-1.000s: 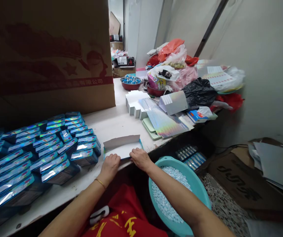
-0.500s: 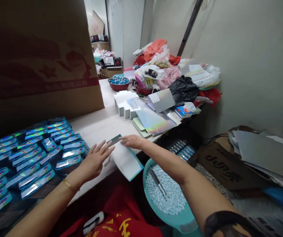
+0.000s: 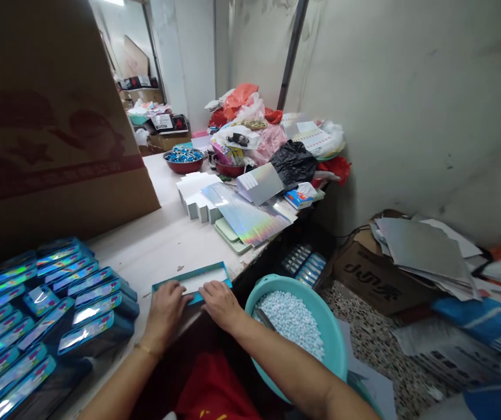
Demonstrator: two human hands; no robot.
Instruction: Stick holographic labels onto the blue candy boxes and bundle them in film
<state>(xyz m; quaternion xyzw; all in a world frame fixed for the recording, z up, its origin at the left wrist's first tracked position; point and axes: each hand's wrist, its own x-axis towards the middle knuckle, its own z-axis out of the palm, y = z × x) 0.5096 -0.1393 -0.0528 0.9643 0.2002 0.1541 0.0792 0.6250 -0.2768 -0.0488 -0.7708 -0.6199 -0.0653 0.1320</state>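
At the table's front edge lies a shallow blue cardboard box (image 3: pixel 191 275) with a white inside, its low walls standing up. My left hand (image 3: pixel 165 309) grips the near wall toward the left, fingers bent over it. Farther right on that same wall, my right hand (image 3: pixel 220 304) has its fingers closed over the edge. The fingertips of both hands are partly hidden. Several finished-looking blue boxes (image 3: pixel 97 335) with shiny tops stand packed together to the left.
By my right forearm is a turquoise tub (image 3: pixel 341 344) of small pale pieces, with a dark-handled tool (image 3: pixel 265 318) in it. Silvery sheets (image 3: pixel 244 213), white card stacks (image 3: pixel 198 189) and a red bowl (image 3: pixel 184 167) sit farther back. A large carton (image 3: pixel 128 198) stands at left.
The flat blue-edged card now shows raised walls and lies crosswise. Both hands have moved down onto its near side; the left hand's spread fingers have closed. The view has shifted.
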